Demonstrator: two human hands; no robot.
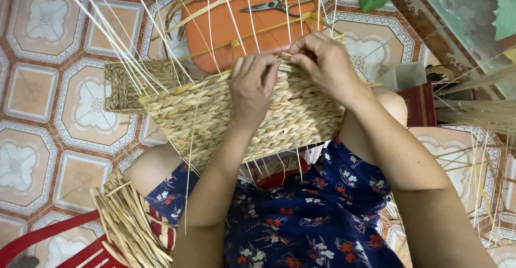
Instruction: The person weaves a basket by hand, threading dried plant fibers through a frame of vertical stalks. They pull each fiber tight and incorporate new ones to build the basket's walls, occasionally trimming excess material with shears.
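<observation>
While both hands grip woven basket (pixel 236 115), scissors (pixel 279 2) beyond, straw bundle (pixel 129 225) near knee

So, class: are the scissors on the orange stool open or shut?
Shut. The scissors lie flat on the orange stool with blades together in one line, handles side by side.

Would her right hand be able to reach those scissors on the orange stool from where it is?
Probably yes. The right hand works at the basket rim, and the scissors lie just beyond on the orange stool, with only thin upright reeds between.
</observation>
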